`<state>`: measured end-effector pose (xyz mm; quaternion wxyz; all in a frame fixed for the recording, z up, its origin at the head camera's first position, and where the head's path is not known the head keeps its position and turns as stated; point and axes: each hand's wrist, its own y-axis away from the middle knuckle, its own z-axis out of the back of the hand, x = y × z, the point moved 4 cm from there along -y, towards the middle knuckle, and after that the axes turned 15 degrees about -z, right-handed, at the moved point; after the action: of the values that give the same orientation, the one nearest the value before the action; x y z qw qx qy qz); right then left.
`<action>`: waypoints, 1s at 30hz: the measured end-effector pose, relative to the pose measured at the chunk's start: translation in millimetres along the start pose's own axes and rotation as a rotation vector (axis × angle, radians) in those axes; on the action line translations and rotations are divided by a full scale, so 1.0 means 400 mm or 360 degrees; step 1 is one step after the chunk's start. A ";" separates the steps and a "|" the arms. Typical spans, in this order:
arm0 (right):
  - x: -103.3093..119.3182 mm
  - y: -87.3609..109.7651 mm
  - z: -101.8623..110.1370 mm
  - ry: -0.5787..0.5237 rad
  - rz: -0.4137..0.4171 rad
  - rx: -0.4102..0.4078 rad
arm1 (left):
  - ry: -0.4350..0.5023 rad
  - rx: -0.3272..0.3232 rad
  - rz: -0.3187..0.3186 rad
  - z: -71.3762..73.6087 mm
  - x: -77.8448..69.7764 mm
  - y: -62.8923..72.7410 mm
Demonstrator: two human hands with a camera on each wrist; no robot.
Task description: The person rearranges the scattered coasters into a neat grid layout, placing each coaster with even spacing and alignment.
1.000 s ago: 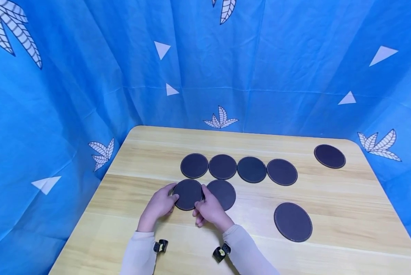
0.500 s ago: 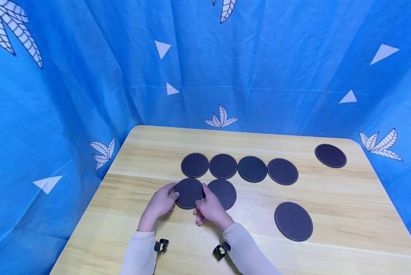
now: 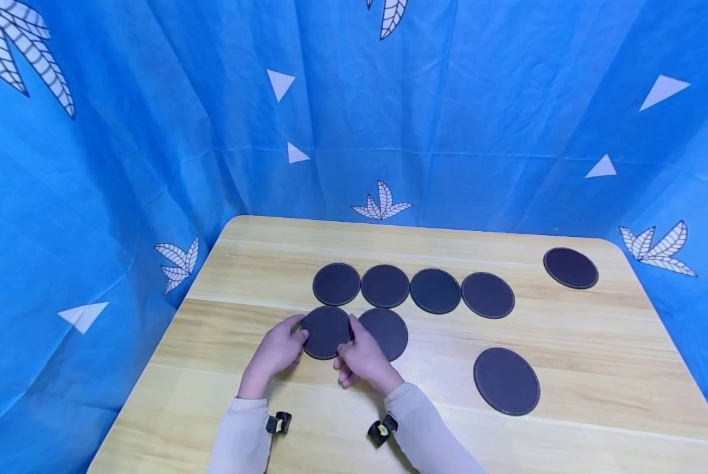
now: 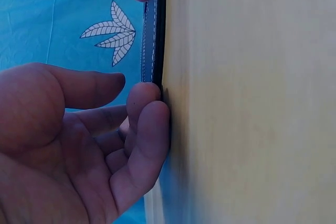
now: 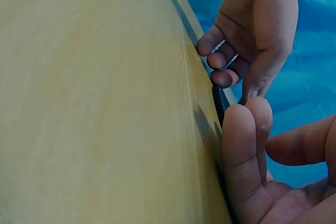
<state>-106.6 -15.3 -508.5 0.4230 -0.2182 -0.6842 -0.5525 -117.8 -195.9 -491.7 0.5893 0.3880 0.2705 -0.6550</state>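
A round black coaster (image 3: 326, 332) with a stitched rim is between my two hands, flat on or just above the table. My left hand (image 3: 275, 350) holds it at the left edge; in the left wrist view, fingertips meet the stitched rim (image 4: 153, 35) while the thumb stays over it. At the right edge my right hand (image 3: 362, 361) holds the same coaster with thumb and fingers, seen close in the right wrist view. Directly right of it lies another black coaster (image 3: 384, 334), partly covered by the right hand.
Behind these, several black coasters (image 3: 435, 291) form a touching row. Single coasters lie at right front (image 3: 506, 381) and far right (image 3: 570, 268). The wooden table (image 3: 211, 368) backs onto a blue curtain (image 3: 354, 118) with leaf prints.
Both hands stay on the same coaster with almost no movement. The whole view shifts very slightly.
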 end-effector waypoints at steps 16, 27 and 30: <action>0.000 0.006 0.007 -0.0015 0.0031 0.0009 | 0.0018 -0.0024 -0.0019 0.005 -0.001 0.003; 0.038 0.057 0.089 -0.0021 0.0195 -0.0048 | 0.0003 -0.0033 -0.0195 -0.020 -0.039 -0.001; 0.039 0.071 0.113 -0.0008 0.0223 -0.0087 | 0.0018 0.0006 -0.0267 -0.043 -0.062 -0.002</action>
<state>-108.7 32.8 -481.0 0.4528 -0.2783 -0.6530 -0.5396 -115.2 -167.7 -480.9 0.5301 0.3688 0.3040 -0.7004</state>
